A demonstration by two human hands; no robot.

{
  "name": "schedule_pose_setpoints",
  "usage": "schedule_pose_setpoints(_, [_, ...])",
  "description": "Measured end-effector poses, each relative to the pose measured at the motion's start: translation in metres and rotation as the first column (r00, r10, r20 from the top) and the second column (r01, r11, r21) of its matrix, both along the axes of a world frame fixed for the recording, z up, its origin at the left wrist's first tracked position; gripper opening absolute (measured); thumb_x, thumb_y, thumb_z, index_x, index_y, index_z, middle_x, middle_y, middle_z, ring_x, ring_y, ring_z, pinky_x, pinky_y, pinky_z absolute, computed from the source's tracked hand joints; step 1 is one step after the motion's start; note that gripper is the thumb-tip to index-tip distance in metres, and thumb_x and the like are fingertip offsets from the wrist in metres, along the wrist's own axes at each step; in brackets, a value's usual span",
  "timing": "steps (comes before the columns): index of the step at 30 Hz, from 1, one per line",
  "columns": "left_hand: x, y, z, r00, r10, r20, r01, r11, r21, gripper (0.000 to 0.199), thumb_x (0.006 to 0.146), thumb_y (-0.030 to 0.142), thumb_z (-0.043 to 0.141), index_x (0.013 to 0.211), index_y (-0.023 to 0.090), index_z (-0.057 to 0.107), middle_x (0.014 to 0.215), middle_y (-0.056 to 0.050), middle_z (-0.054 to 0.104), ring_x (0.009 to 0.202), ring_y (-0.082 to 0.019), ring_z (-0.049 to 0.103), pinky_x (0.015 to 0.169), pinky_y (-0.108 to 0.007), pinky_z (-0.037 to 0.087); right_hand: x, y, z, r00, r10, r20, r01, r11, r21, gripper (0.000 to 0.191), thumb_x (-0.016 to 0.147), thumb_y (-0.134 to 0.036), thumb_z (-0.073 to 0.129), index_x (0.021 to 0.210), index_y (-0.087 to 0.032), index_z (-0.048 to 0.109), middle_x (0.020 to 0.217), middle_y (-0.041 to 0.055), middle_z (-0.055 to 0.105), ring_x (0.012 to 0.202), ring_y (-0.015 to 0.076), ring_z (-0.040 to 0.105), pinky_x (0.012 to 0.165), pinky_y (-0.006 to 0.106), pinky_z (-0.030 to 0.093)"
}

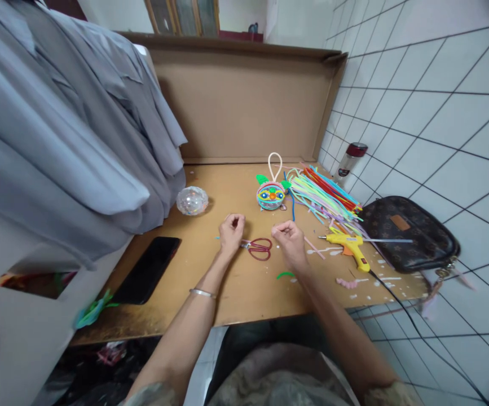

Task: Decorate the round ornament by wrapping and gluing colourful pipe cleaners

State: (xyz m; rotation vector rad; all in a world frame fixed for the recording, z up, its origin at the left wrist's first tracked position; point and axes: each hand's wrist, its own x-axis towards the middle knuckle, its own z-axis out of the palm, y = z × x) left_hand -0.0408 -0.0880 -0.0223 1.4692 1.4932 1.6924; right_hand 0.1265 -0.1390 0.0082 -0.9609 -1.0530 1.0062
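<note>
My left hand [232,230] is closed in a pinch above the table's middle. Whatever its fingertips may hold is too small to make out. To its right, my right hand [289,239] is also closed, thumb against fingers, with its contents hidden. Between the hands lie scissors [260,249] with dark red handles, their blades partly behind my left wrist. A short green pipe cleaner piece [285,275] rests below my right hand. Beyond the hands stands a colourful animal-face ornament [271,196] with green ears and a cream loop. A clear ball [192,201] sits at the back left.
A bundle of coloured pipe cleaners [324,192] lies at the back right, near a bottle [349,160]. A yellow glue gun [349,245] trails its cord beside a brown bag [409,234]. At left are a black phone [148,269] and hanging grey clothes [70,124]. Cardboard [248,104] stands behind.
</note>
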Motion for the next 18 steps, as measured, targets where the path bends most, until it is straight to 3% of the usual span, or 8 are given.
schedule_pose_setpoints(12, [-0.001, 0.0, -0.003, 0.994, -0.051, -0.094, 0.054, 0.998, 0.03, 0.021, 0.082, 0.035, 0.056, 0.07, 0.019, 0.062, 0.068, -0.001, 0.061, 0.066, -0.015, 0.057, 0.067, -0.027, 0.045, -0.01, -0.021, 0.019, 0.956, 0.24, -0.171, -0.24, 0.971, 0.019, 0.034, 0.072, -0.039, 0.074, 0.074, -0.024, 0.044, 0.065, -0.0081, 0.05, 0.06, 0.0097, 0.044, 0.06, 0.024, 0.035])
schedule_pose_setpoints(18, [0.0, -0.001, -0.003, 0.988, -0.061, -0.138, 0.067, 0.997, 0.038, 0.02, 0.083, 0.034, 0.055, 0.072, 0.019, 0.063, 0.071, -0.002, 0.065, 0.068, -0.015, 0.059, 0.069, -0.028, 0.047, -0.008, -0.026, 0.034, 0.857, 0.376, -0.353, -0.392, 0.919, 0.026, 0.04, 0.065, -0.036, 0.083, 0.072, -0.023, 0.045, 0.063, -0.0078, 0.05, 0.059, 0.0091, 0.044, 0.061, 0.024, 0.036])
